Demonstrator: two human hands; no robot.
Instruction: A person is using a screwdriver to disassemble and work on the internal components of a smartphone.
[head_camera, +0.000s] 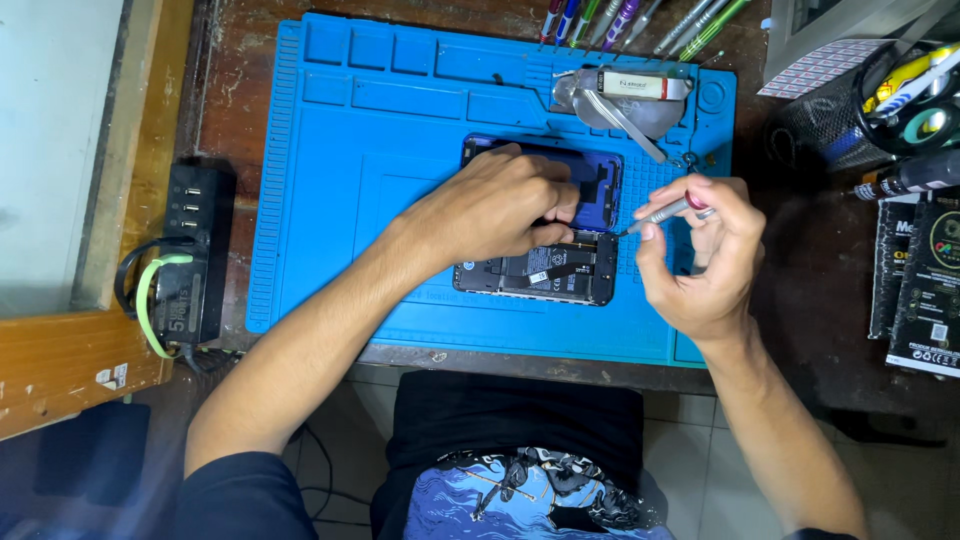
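An opened smartphone (560, 272) lies on a blue repair mat (340, 180), its dark insides showing. A blue back cover (600, 190) rests just beyond it. My left hand (495, 205) presses down on the phone, fingers bent over its upper part. My right hand (700, 255) pinches a small silver screwdriver (665, 213) with a red cap. The screwdriver's tip touches the phone's right upper edge.
Several screwdrivers and pens (620, 20) lie at the mat's far edge, next to a white tube and metal tweezers (625, 105). A black charging hub (195, 250) with cables sits left. A mesh tool cup (890, 100) and dark packages (920, 280) stand right.
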